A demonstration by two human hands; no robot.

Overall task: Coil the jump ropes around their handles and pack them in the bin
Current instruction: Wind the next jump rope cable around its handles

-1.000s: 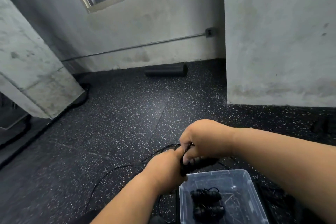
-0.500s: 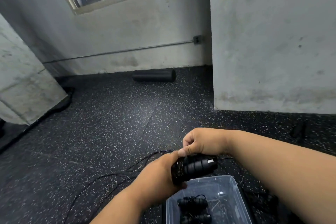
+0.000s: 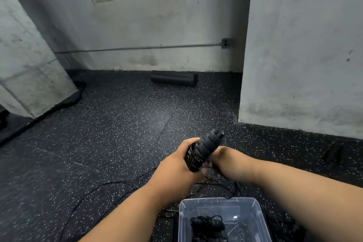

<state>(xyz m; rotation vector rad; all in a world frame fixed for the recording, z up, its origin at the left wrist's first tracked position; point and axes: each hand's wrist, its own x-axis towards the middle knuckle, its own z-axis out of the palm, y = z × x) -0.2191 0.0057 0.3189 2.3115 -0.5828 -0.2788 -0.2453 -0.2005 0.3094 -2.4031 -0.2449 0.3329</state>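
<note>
My left hand (image 3: 180, 165) grips the lower end of a black ribbed jump rope handle pair (image 3: 205, 146), which points up and to the right. My right hand (image 3: 221, 156) is turned downward just right of the handles, its fingers curled under them on the thin black cord; most of the fingers are hidden. Loose cord (image 3: 110, 184) trails over the floor to the left and below my hands. A clear plastic bin (image 3: 257, 214) stands at the bottom with a coiled black jump rope (image 3: 208, 224) inside it.
Speckled black rubber floor all around. A black foam roller (image 3: 173, 79) lies by the far wall. A concrete pillar (image 3: 298, 65) rises at right, another slanted one (image 3: 29, 68) at left. A small dark object (image 3: 333, 153) lies on the floor at far right.
The handles have tipped from lying sideways to pointing up and right. My right hand has swung from on top of them down to their right side and under. The view has tilted down.
</note>
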